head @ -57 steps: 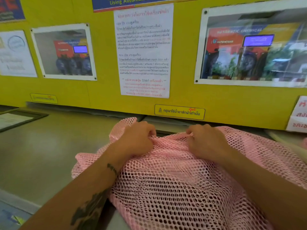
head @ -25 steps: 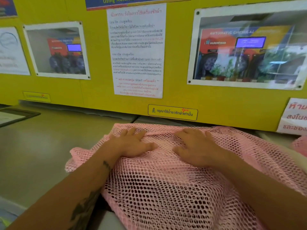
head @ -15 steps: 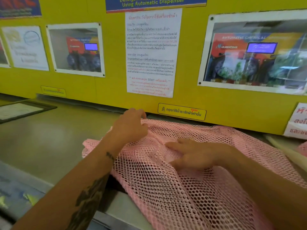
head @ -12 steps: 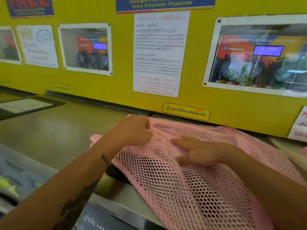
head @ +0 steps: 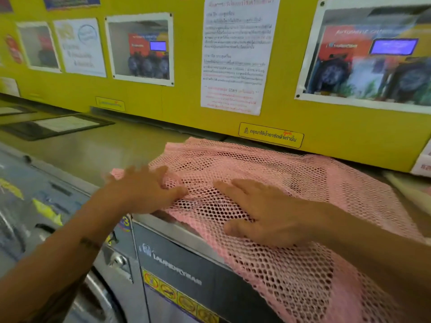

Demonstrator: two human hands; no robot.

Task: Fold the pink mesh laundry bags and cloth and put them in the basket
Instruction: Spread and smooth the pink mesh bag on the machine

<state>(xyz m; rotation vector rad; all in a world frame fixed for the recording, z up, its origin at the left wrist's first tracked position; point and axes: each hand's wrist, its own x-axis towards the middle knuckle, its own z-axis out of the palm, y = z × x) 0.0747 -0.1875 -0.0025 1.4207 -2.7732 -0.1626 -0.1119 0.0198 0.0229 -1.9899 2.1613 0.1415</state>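
Note:
A pink mesh laundry bag [head: 268,164] lies spread over the top of a grey washing machine, and its near part hangs down over the machine's front. My left hand [head: 140,190] lies flat on the bag's left edge, fingers spread and blurred by motion. My right hand [head: 263,213] rests flat, palm down, on the middle of the mesh near the front edge. Neither hand grips the fabric. No basket is in view.
The steel machine top [head: 98,150] stretches to the left, with a dark framed sheet [head: 60,125] lying on it. A yellow wall [head: 182,99] with posters and notices rises right behind the bag. Below are the machine's front panel [head: 186,283] and a round door [head: 93,297].
My left hand has let go of the pinched mesh and moved left, now flat on the bag's left edge. My right hand stays flat. The view has tilted down toward the machine front.

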